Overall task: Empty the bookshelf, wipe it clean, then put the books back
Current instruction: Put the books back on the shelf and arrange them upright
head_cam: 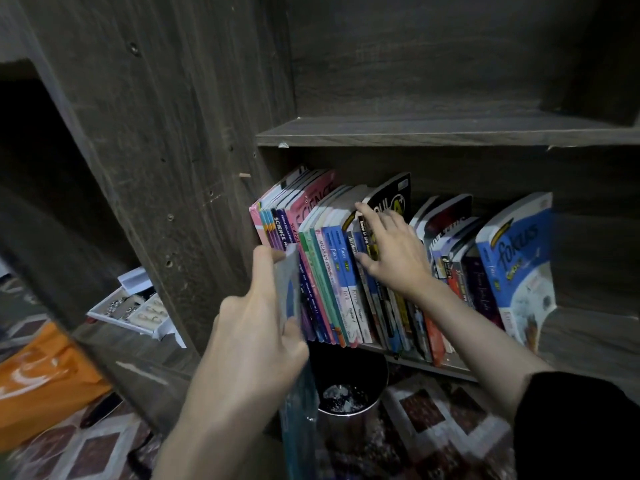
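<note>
Left hand (256, 327): grips a thin, blurred blue book (290, 282), perhaps a folder.
Right hand (394, 252): fingers spread flat against book spines (329, 271) on the lower shelf (457, 368).

Metal bin (349, 429) on patterned rug (426, 414); orange bag (45, 375) left; white tray (119, 322).

Dark wooden bookshelf (450, 133), upper shelf bare; on the lower shelf a row of colourful books (332, 271) stands spine-out, tilted right, a blue-and-white book (516, 258) at its right end. A thin bluish book (289, 282) is held before the row's left end
</note>
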Demonstrator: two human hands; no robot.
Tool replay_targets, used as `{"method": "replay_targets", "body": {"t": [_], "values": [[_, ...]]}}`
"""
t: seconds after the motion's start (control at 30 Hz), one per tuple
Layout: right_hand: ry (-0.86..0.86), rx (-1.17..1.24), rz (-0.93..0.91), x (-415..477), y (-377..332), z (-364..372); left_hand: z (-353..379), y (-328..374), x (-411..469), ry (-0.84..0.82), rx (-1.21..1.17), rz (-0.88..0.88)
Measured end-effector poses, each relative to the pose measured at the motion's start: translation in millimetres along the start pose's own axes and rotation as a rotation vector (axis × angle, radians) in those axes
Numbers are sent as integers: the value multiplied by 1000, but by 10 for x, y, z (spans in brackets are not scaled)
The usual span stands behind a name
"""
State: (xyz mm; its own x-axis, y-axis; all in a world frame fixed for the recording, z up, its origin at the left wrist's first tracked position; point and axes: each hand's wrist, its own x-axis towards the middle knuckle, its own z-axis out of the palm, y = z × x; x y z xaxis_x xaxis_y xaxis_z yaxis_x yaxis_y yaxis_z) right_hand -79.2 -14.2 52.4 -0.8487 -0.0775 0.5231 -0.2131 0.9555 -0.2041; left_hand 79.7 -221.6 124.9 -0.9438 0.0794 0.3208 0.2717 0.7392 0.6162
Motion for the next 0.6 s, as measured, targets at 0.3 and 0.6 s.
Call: {"method": "replay_targets", "body": {"t": [0.3, 0.6], "values": [[-78, 17, -37, -8, 90, -215, 149, 157, -27, -86, -72, -8], [-36, -30, 20, -166, 185, -271, 201, 226, -25, -80, -90, 42]]}}
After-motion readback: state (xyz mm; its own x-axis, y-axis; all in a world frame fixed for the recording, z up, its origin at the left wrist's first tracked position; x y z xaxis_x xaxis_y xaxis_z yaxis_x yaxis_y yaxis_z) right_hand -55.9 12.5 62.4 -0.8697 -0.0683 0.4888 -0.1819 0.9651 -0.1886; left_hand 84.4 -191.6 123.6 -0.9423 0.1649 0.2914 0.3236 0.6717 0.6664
